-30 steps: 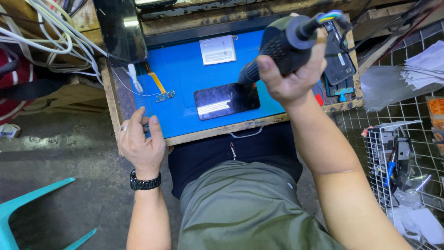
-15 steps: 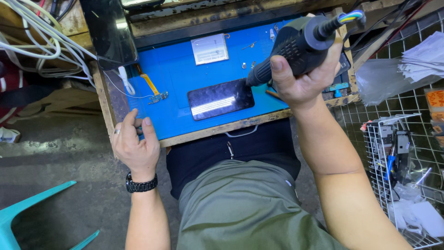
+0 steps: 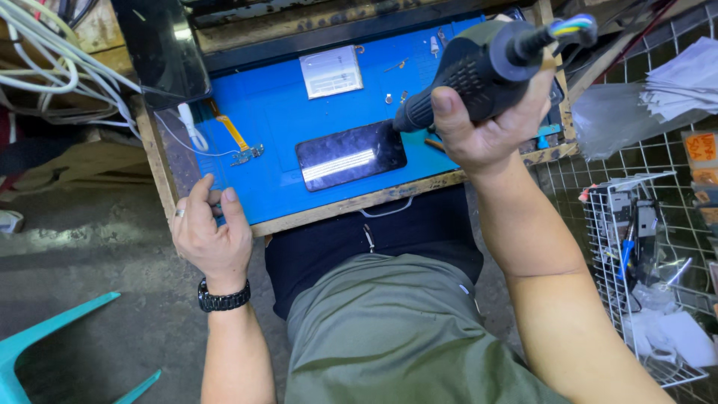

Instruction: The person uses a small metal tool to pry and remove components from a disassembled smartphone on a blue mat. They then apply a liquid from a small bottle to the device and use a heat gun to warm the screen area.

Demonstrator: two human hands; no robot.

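My right hand (image 3: 486, 127) grips a thick black hot-air tool (image 3: 467, 71) with coloured wires at its rear. Its nozzle points down at the right end of a dark phone (image 3: 351, 155) lying screen-up on the blue work mat (image 3: 277, 127). My left hand (image 3: 209, 232), with a ring and a black wristwatch, rests on the front left corner of the wooden bench (image 3: 359, 202), fingers on the mat's edge, holding nothing. An orange flex cable (image 3: 238, 138) and a white rectangular part (image 3: 331, 71) lie on the mat.
White cables (image 3: 52, 60) hang at the far left. A wire basket (image 3: 643, 277) with small parts and bags stands at the right, papers (image 3: 684, 78) beyond it. A teal chair (image 3: 45, 352) sits on the concrete floor at lower left. Small screws dot the mat's back.
The view has shifted slightly. My right hand with the hot-air tool has stayed over the phone's right end. My left hand keeps to the bench's front left corner.
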